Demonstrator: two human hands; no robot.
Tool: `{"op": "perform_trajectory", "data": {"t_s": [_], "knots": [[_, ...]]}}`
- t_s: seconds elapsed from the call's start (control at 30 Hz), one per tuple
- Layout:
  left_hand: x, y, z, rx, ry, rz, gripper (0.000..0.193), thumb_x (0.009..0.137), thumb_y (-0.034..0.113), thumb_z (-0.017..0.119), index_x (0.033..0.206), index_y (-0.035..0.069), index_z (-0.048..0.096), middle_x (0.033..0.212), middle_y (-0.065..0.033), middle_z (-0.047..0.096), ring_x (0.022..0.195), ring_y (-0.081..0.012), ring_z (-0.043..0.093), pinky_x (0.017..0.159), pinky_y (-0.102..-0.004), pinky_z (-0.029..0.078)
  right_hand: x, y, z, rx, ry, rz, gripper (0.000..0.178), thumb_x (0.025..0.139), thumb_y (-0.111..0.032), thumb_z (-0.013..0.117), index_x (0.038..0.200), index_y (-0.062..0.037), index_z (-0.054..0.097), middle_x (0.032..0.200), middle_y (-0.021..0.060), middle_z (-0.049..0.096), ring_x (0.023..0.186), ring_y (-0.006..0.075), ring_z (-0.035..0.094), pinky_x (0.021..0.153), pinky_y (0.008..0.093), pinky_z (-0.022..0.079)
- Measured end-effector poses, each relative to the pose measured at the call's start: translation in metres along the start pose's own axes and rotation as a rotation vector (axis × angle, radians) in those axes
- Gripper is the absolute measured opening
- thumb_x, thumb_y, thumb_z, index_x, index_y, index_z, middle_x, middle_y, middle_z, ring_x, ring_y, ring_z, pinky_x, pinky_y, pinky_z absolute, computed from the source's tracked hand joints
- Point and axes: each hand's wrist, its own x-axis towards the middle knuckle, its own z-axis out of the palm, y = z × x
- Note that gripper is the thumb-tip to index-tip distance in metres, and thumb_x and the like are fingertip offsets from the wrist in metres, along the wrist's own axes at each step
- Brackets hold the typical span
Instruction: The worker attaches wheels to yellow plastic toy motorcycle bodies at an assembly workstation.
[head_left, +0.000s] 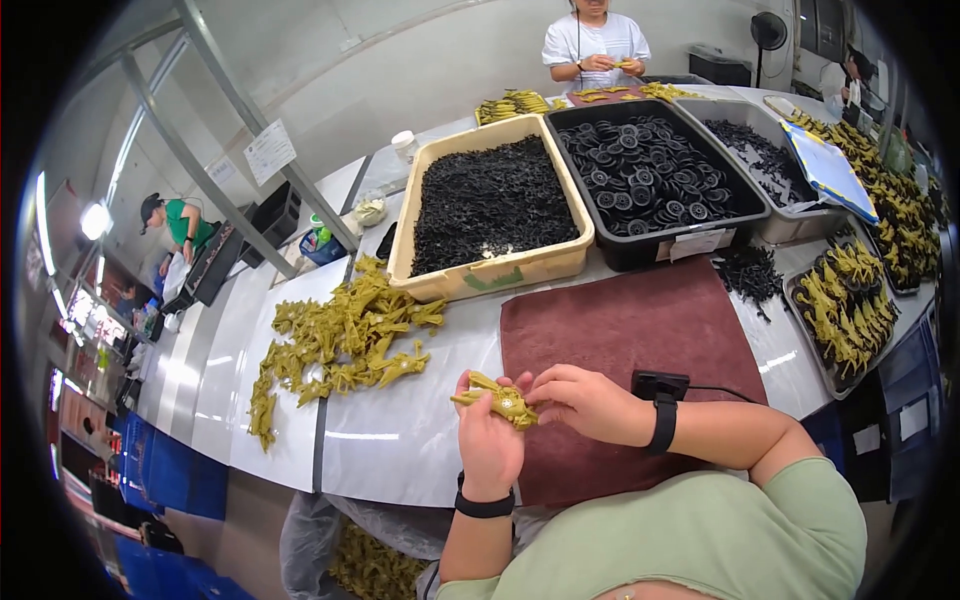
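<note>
My left hand (pixel 488 448) is closed around an olive-yellow plastic toy part (pixel 508 406) with a white star mark, held palm up over the left edge of a reddish-brown cloth mat (pixel 630 320). The bent fingers of my right hand (pixel 588 402) meet the part's right side; anything small between the fingertips is hidden. Left of my hands lies a loose heap of similar olive-yellow parts (pixel 350 325). Beyond the mat stand a beige bin (pixel 490 280) of small black pieces and a black bin (pixel 690 240) of round black wheels.
A grey bin (pixel 800 228) holding black pieces stands right of the wheels. Loose black pieces (pixel 750 278) lie beside a tray of olive-and-black assemblies (pixel 848 318). A small black device (pixel 660 384) with a cable sits near my right wrist. Across the table, a person (pixel 597 50) works.
</note>
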Motion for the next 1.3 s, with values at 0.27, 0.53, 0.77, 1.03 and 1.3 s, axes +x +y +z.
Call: {"op": "perform_trajectory", "data": {"t_s": [0.27,0.53,0.77,1.03,1.3], "knots": [[-0.007,-0.01,-0.012,1.203,-0.305,0.346,0.073,0.09,0.003,0.045,0.149,0.011,0.002,0.143,-0.0192,0.031,0.121,-0.0251,0.046,0.099,-0.0347,0.04,0.007,0.006,-0.01,0.557,-0.248,0.582,0.02,0.087,-0.014,0.067,0.1,0.0014,0.067,0.089,0.0083,0.069,0.083,0.0115,0.063,0.077,0.0255,0.05],[0.002,-0.015,-0.018,0.353,0.055,0.104,0.056,0.098,0.013,0.038,0.146,0.002,0.012,0.146,-0.0188,0.027,0.132,-0.0306,0.035,0.109,-0.0397,0.029,0.007,-0.001,0.01,0.397,-0.264,0.378,0.031,0.085,-0.008,0.067,0.113,0.0026,0.062,0.102,0.0121,0.068,0.093,0.017,0.064,0.083,0.0293,0.05],[0.006,-0.012,-0.026,1.596,-0.233,0.757,0.063,0.094,0.034,0.053,0.14,-0.002,0.029,0.134,-0.0207,0.044,0.131,-0.0376,0.036,0.109,-0.0527,0.023,0.014,0.005,0.004,1.166,-0.174,0.758,0.025,0.093,-0.01,0.058,0.113,0.0047,0.056,0.105,0.0066,0.061,0.091,0.0132,0.061,0.08,0.027,0.051],[0.023,0.011,-0.024,1.629,-0.373,0.966,0.046,0.096,0.034,0.047,0.119,-0.006,0.052,0.095,-0.021,0.058,0.084,-0.0359,0.059,0.073,-0.04,0.049,0.025,0.004,0.008,1.155,-0.25,0.766,0.014,0.096,-0.013,0.054,0.101,-0.0002,0.055,0.09,0.0033,0.057,0.078,0.0104,0.054,0.073,0.0251,0.047],[0.055,0.048,-0.06,0.802,0.218,0.678,0.032,0.099,0.018,0.04,0.111,-0.006,0.056,0.089,-0.0151,0.062,0.078,-0.0234,0.061,0.07,-0.0327,0.05,0.031,0.027,-0.009,1.19,-0.033,0.882,0.013,0.094,-0.01,0.051,0.088,0.0011,0.054,0.081,0.0049,0.055,0.067,0.0118,0.05,0.061,0.0272,0.046]]}}
